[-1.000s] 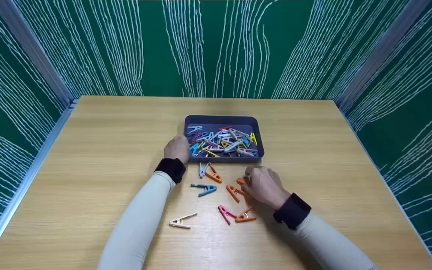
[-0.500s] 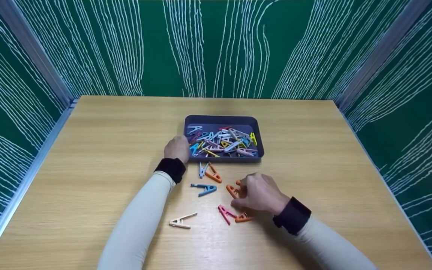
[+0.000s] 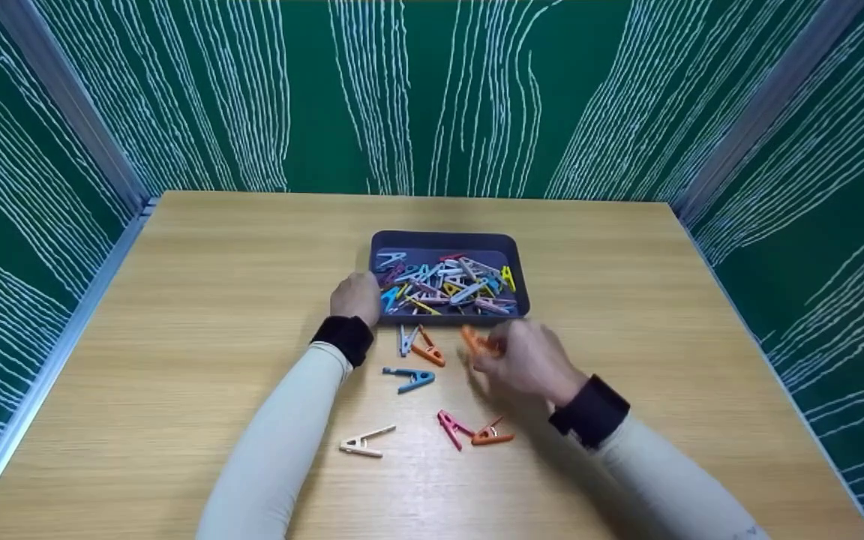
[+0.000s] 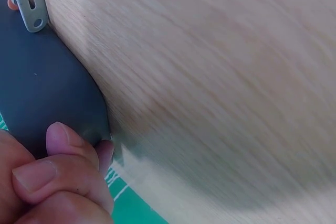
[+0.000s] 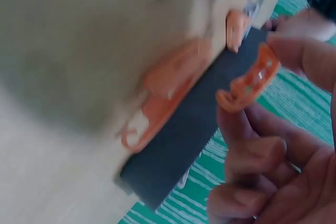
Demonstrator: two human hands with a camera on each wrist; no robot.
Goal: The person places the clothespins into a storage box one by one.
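My left hand [image 3: 355,298] holds the left side of the dark tray [image 3: 447,320], its fingers curled at the tray's corner in the left wrist view. Near the tray's front edge, my right hand [image 3: 528,356] pinches an orange clothespin [image 5: 251,80] between thumb and fingertips. A second orange clothespin [image 5: 168,93] shows blurred in the right wrist view, left of the fingers and overlapping the tray. Inside the tray lies a heap of clothespins [image 3: 451,285] in several colours.
Loose on the table in front of the tray are a light blue clothespin [image 3: 406,341] beside an orange one [image 3: 430,352], and a blue clothespin [image 3: 411,379]. Nearer lie a cream clothespin [image 3: 361,444], a pink one [image 3: 452,429] and an orange one [image 3: 492,435].
My right hand has closed on orange clothespin and moved up toward the tray. The two orange clothespins that lay at its fingers are gone from that spot. The left hand has stayed put.
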